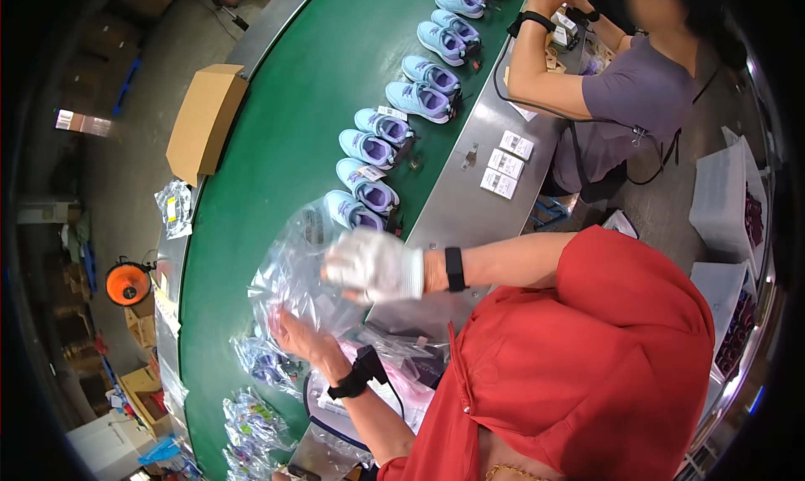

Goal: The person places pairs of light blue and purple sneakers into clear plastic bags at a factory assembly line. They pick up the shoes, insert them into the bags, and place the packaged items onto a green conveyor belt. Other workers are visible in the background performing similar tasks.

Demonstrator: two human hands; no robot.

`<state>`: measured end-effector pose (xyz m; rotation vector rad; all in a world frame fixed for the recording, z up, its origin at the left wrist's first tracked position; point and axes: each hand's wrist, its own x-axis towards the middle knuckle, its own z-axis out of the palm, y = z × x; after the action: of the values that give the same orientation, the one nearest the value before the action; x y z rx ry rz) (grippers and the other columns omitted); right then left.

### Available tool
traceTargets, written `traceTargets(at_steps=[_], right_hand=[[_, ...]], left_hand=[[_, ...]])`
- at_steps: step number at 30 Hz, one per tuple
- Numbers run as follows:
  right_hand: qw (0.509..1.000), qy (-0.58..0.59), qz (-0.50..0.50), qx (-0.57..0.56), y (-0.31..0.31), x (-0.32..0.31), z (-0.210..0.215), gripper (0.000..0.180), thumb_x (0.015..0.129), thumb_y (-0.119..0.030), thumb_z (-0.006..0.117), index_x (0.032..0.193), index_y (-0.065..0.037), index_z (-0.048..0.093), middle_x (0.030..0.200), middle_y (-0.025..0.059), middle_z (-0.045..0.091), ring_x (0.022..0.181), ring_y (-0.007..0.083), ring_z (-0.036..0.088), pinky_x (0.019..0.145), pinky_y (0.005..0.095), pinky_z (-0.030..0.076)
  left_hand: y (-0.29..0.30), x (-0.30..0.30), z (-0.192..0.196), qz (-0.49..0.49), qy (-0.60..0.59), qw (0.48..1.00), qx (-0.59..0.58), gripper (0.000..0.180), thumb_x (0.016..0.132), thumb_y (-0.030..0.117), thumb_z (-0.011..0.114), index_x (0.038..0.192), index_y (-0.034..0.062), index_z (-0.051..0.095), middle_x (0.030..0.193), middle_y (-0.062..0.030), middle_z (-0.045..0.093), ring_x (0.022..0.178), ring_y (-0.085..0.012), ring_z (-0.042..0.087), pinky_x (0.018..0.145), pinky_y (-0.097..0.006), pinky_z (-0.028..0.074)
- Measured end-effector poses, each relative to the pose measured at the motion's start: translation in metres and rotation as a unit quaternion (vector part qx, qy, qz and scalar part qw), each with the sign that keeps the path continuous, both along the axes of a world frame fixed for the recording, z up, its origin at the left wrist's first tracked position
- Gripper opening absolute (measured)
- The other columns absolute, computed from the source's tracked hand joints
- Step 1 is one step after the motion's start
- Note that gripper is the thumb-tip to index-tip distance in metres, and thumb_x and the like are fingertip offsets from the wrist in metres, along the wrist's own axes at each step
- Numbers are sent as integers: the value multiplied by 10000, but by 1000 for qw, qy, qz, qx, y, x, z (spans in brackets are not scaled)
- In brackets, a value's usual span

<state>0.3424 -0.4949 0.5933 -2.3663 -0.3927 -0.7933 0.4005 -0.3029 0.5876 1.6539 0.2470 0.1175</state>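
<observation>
A clear plastic bag (285,259) is spread out above the green conveyor belt. My left hand (303,338), bare with a black band at the wrist, pinches the lower edge of this bag. Beside the bag's right side is my right hand (373,267) in a white glove, its fingers blurred by motion; whether it grips the film cannot be told. Just beyond the glove sits a pair of light blue shoes with purple linings (350,208), partly covered by bag and hand. Bagged shoes (268,364) lie on the belt by my left hand.
More pairs of blue shoes (419,99) line the green belt (285,129) toward the far end. White labelled boxes (506,164) sit on the metal ledge. An open cardboard box (205,120) stands at the belt's far side. A co-worker (633,104) is at the upper right. Pinkish plastic bags (402,376) lie near me.
</observation>
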Motion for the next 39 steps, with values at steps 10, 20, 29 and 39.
traceTargets(at_steps=[10, 20, 29, 39], right_hand=[[989, 106, 83, 64, 27, 40, -90, 100, 661, -144, 610, 656, -48, 640, 634, 130, 599, 569, 282, 574, 557, 394, 477], [942, 77, 264, 195, 37, 9, -28, 267, 766, -244, 609, 1002, -120, 610, 880, 88, 612, 785, 286, 592, 696, 372, 482], [872, 409, -39, -267, -3, 59, -150, 429, 656, -493, 682, 921, -156, 661, 906, 142, 574, 970, 303, 538, 898, 423, 339], [802, 397, 82, 439, -108, 44, -32, 530, 794, -460, 625, 1032, 13, 609, 895, 120, 647, 896, 205, 634, 763, 310, 493]], left_hand=[[-18, -77, 41, -140, 87, 984, 68, 115, 837, 57, 594, 908, -33, 609, 738, -13, 582, 626, -83, 492, 572, -222, 395], [54, 2, 33, 45, -32, 995, 82, 111, 831, 58, 584, 921, 1, 615, 781, -13, 581, 672, -83, 512, 562, -229, 411], [13, 10, 15, -32, 70, 997, 15, 154, 855, 109, 608, 992, 40, 586, 844, -16, 584, 662, -83, 539, 486, -199, 416], [6, 26, -8, -32, 121, 992, -33, 207, 899, 225, 573, 948, 27, 606, 867, -13, 555, 781, -109, 522, 670, -245, 439]])
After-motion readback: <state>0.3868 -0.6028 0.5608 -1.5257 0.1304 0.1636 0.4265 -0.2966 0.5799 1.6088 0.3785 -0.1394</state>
